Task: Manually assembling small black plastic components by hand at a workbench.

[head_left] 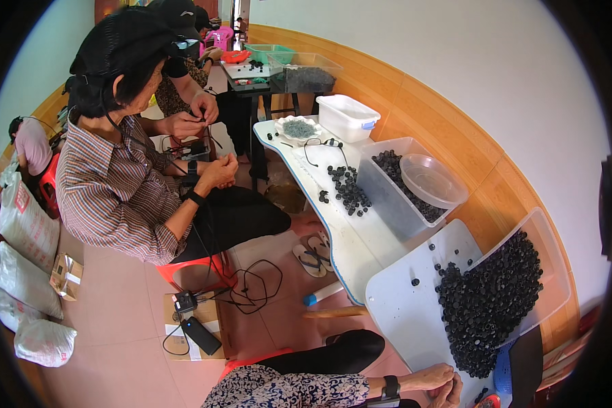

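Observation:
At the lower right, my left hand [430,377] comes in from a patterned sleeve with a black wristband. Its fingers are bent and pressed together against my right hand [449,394], which is partly cut off by the lower edge. Both hands are closed in a pinch; whatever is between the fingertips is too small to make out. They are over the near edge of a white tabletop [404,313]. Just beyond them lies a heap of small black round parts [479,306], spilling out of a tilted clear plastic tub [554,272].
Left of me a co-worker in a striped shirt [109,183] sits on a red stool [177,274]. Farther along stand a clear bin [387,194] of black parts and a white bin [347,122]. A cable [258,299] and power bank [202,335] lie low on the left.

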Action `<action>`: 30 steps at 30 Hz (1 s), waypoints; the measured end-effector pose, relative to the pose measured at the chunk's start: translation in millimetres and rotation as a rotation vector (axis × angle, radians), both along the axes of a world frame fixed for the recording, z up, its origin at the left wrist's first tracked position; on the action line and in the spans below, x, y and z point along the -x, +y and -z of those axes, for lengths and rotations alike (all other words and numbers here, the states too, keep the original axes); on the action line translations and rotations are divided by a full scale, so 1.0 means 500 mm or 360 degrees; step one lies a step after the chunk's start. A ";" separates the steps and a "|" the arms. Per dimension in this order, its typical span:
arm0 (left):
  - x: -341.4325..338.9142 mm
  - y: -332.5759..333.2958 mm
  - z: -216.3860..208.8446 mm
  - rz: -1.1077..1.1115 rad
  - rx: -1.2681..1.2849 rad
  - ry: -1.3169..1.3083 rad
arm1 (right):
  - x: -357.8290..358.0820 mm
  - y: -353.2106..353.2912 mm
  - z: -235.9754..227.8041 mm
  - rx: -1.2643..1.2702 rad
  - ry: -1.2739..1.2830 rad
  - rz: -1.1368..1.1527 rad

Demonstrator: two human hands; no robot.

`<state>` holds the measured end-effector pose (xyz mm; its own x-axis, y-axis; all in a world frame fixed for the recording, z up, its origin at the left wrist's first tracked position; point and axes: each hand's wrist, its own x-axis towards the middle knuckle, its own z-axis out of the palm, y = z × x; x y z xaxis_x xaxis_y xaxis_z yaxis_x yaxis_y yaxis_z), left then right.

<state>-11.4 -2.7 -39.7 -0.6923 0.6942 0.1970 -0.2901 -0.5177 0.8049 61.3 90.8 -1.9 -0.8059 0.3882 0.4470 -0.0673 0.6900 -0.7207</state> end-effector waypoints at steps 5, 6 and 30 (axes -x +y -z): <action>0.004 0.007 -0.003 0.0018 -0.0012 -0.0010 | 0.000 -0.003 -0.003 -0.0006 0.0003 0.0003; 0.004 0.008 -0.004 0.0022 -0.0014 -0.0013 | 0.001 -0.003 -0.003 -0.0006 0.0002 0.0003; -0.001 -0.010 -0.004 0.0108 -0.0063 -0.0059 | 0.000 0.005 0.004 -0.0034 -0.0017 0.0037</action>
<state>-10.8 -7.5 -37.8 -0.6512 0.7319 0.2004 -0.3548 -0.5271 0.7722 61.2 93.2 -4.0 -0.8018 0.3971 0.4466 -0.0435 0.7065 -0.7064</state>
